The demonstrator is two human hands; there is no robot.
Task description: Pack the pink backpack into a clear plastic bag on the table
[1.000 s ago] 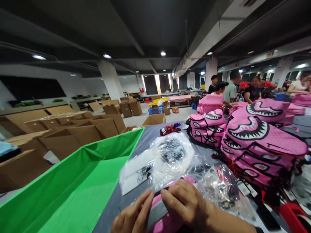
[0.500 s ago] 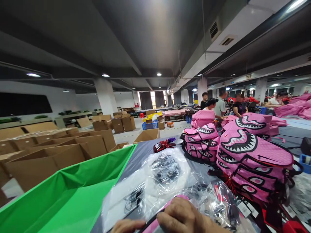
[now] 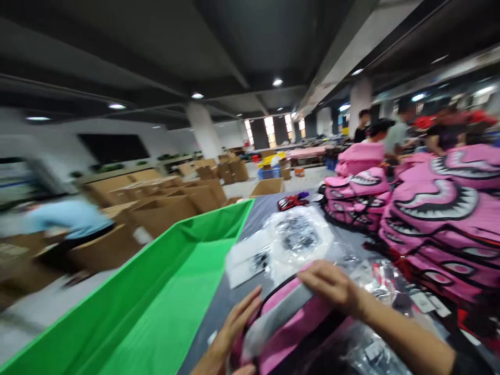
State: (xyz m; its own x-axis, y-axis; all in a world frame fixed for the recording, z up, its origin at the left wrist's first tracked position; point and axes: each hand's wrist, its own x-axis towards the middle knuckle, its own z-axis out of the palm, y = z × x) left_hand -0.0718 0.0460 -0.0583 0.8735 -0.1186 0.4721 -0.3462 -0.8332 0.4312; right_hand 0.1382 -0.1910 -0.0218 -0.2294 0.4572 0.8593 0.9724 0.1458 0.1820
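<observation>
A pink backpack (image 3: 287, 325) with a grey panel lies in front of me on the dark table (image 3: 260, 211). My right hand (image 3: 328, 284) grips its top edge, fingers curled over it. My left hand (image 3: 236, 325) lies flat against its left side, fingers stretched out. Just beyond the backpack lie clear plastic bags of small black parts (image 3: 297, 237). The picture is blurred by motion.
A large green-lined bin (image 3: 164, 297) runs along the table's left. Stacks of pink shark-mouth backpacks (image 3: 441, 219) fill the right. Cardboard boxes (image 3: 156, 208) stand at the left, where a person in light blue (image 3: 68, 219) bends. Several people stand at the far right.
The view has swung left and down, bringing the pink backpack and both hands into fuller sight. My right hand has lifted the backpack's top edge. A person in blue has come into view at left.
</observation>
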